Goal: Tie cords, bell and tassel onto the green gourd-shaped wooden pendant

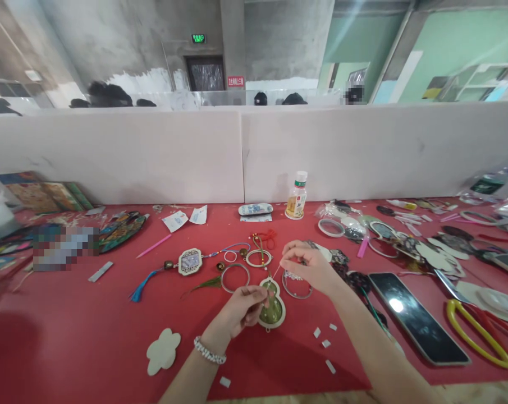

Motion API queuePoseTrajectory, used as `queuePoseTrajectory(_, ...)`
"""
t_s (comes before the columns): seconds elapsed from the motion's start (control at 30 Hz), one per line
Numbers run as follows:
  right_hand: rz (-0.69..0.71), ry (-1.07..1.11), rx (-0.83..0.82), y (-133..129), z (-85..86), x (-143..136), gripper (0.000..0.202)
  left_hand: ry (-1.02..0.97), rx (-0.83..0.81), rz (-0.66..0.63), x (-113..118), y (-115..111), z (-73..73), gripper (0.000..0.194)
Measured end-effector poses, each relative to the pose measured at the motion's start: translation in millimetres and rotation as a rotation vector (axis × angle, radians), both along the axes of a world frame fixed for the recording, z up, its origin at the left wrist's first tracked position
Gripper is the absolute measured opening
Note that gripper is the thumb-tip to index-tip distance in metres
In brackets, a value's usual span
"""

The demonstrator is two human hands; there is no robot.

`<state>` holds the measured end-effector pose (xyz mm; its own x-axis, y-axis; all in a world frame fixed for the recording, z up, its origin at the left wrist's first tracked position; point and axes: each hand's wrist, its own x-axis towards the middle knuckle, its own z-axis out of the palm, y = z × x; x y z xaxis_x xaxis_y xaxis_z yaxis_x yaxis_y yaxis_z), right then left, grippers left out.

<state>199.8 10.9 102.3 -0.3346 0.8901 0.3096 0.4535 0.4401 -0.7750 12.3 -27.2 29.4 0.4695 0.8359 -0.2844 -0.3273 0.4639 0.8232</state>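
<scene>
A gourd-shaped piece [278,319] with a pale rim and green centre lies on the red table, partly covered by my left hand [242,310]. The left fingers are pinched together at its upper part; what they hold is too small to make out. Just above and to the right, my right hand [308,265] pinches a thin pale cord [274,275] that runs down toward the piece's top. A pale oval ring [259,265] with a beaded cord and red string lies behind. Clear round rings [236,265] rest on either side.
On the right are a phone [420,318], yellow-handled scissors [476,335] and piled pendant parts. A tasselled pendant [190,262] and a flower-shaped piece [163,351] lie left. A small bottle [296,196] stands before the white partition [161,157].
</scene>
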Motion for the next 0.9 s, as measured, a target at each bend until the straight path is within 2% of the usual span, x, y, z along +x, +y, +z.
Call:
queuePoseTrajectory(0.23,-0.010,0.086,-0.053,11,12.4,-2,0.015,0.010,0.005,0.007,1,0,-8.6,0.025)
queuePoseTrajectory(0.4,-0.010,0.173,-0.087,13,17.6,-3,0.015,0.036,0.012,-0.018,1,0,-8.2,0.021)
queuePoseTrajectory(0.57,-0.007,0.194,-0.101,13,19.4,0,0.014,0.075,0.011,-0.022,1,1,-8.9,0.018)
queuePoseTrajectory(0.9,0.005,0.248,-0.115,15,20.1,3,0.014,0.156,0.037,-0.051,2,3,-24.1,0.020)
